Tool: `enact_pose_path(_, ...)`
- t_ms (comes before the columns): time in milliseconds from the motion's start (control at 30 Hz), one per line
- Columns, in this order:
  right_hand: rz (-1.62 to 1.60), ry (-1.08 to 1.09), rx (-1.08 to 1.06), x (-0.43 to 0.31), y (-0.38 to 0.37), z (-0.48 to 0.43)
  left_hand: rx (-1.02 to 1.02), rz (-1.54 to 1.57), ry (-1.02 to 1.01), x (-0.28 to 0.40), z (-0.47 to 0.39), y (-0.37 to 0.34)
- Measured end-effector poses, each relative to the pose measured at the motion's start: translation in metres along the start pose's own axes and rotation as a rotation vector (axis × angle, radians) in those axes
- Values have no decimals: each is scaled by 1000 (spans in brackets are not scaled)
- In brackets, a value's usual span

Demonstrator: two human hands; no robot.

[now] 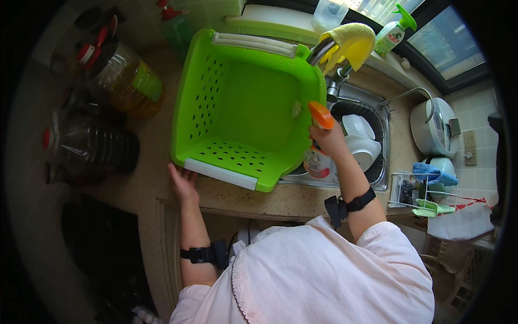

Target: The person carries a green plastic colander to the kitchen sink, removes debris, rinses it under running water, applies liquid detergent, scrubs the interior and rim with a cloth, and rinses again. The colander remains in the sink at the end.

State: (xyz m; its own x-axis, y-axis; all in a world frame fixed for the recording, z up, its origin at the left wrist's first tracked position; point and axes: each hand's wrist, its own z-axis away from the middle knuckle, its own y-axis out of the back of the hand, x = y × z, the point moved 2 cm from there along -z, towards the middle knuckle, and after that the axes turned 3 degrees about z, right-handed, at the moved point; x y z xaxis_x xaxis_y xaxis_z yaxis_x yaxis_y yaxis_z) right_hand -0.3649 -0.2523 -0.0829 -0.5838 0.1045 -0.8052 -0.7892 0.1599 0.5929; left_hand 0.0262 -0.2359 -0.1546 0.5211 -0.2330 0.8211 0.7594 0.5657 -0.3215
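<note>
A green plastic basket [259, 93] with perforated walls and pale handles rests on the counter, its right side over the sink edge. Its open top faces me, and a small whitish patch, perhaps foam, shows on the inner right. My left hand [184, 182] touches the basket's lower left corner, fingers partly hidden under the rim. My right hand [330, 137] grips a spray bottle [319, 164] with an orange trigger head, in front of the sink and just right of the basket.
White bowls [360, 141] sit in a dark rack inside the steel sink [384, 162]. A yellow cloth [352, 42] drapes over the faucet [334, 85]. Oil jugs [125, 81] crowd the left. A rice cooker [433, 125] and a wire rack [404, 190] stand at right; another spray bottle [392, 36] is on the windowsill.
</note>
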Motion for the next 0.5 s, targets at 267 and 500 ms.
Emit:
enact_pose_path(267,-51,-67,24,13,5,0,-97,-860,-156,-6,-2,-13)
enact_pose_path(500,35,-17,201,31,11,-13,-37,-1370,-232,-12,-8,-31)
